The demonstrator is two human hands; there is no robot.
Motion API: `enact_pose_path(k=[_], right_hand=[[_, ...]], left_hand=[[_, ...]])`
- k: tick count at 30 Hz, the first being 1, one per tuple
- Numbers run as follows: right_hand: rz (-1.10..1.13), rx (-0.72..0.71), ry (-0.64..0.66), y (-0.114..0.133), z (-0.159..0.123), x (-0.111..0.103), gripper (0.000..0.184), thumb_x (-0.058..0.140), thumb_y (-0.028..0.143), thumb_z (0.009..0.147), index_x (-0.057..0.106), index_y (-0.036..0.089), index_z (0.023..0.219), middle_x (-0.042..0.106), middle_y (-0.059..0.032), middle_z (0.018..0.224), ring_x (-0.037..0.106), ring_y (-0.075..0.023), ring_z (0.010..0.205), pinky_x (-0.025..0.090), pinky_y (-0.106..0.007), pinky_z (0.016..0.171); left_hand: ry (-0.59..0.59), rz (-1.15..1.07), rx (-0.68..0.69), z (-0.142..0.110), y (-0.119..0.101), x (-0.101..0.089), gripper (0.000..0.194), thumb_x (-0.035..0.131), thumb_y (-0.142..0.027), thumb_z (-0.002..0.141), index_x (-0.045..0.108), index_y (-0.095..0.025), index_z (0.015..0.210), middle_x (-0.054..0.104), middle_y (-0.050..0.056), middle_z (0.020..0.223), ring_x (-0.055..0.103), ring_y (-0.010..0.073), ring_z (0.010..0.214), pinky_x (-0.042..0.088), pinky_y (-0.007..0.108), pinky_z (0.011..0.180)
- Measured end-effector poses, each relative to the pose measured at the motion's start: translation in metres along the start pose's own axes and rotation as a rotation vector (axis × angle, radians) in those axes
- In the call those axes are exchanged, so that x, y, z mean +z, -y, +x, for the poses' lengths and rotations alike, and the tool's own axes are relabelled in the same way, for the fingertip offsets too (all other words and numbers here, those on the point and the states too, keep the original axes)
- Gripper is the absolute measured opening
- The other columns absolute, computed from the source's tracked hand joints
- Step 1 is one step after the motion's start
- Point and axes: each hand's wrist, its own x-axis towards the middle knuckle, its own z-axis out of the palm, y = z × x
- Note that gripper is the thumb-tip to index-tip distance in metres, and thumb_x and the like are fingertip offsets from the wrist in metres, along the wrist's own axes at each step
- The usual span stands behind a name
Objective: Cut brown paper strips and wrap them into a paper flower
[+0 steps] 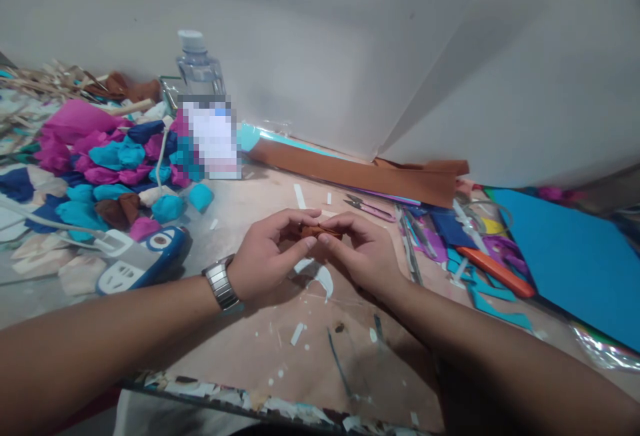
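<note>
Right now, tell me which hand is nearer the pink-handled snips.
Right. The right hand is just on the near side of the pink-handled snips; the left hand is farther off, to their left and also on the near side.

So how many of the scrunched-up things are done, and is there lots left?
The pile of pink, blue and brown bundles looks done. In hand is one small brown piece, between the fingers of the left hand and right hand. Left, maybe: finishing that piece, and the long brown strip behind. How many more, I can't tell.
</note>
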Motion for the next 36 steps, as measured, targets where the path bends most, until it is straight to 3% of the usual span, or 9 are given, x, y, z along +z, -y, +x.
enact_pose_path(k=[10,19,26,36], right_hand=[[0.005,-0.036,0.008,0.0013,-0.0012,0.0007,0.004,0.078,0.029,0.092,0.077,0.026,0.094,0.077,-0.0036,0.093,0.069,-0.0215,0.088,0.054,-0.038,0.082],[0.032,-0.011,0.062,0.0017,-0.0026,0.0016,0.010,0.074,0.034,0.095,0.073,0.025,0.092,0.071,-0.0041,0.093,0.066,-0.0209,0.087,0.055,-0.037,0.080],[0.040,0.040,0.073,0.0021,-0.0056,0.0053,0.023,0.082,0.036,0.090,0.075,0.027,0.109,0.076,-0.0058,0.108,0.072,-0.0231,0.096,0.058,-0.039,0.087],[0.008,-0.041,0.051,0.0037,-0.0031,0.0028,0.008,0.081,0.028,0.090,0.080,0.026,0.098,0.075,-0.0048,0.096,0.069,-0.0203,0.087,0.054,-0.036,0.077]], left_hand=[[0.007,-0.007,-0.009,0.0002,-0.0012,0.0012,0.015,0.071,-0.028,0.096,0.068,-0.017,0.106,0.071,0.013,0.133,0.072,0.0224,0.118,0.060,0.037,0.100],[0.008,0.003,-0.010,0.0006,0.0002,0.0004,0.015,0.070,-0.027,0.096,0.066,-0.018,0.107,0.074,0.009,0.116,0.073,0.0194,0.105,0.060,0.034,0.094],[0.020,0.003,-0.020,0.0001,0.0002,0.0004,0.020,0.066,-0.021,0.098,0.060,-0.020,0.117,0.072,0.007,0.114,0.073,0.0171,0.102,0.060,0.030,0.087],[0.025,-0.014,-0.046,-0.0006,-0.0014,0.0011,0.020,0.069,-0.024,0.096,0.066,-0.017,0.115,0.075,0.008,0.112,0.074,0.0174,0.100,0.060,0.030,0.088]])
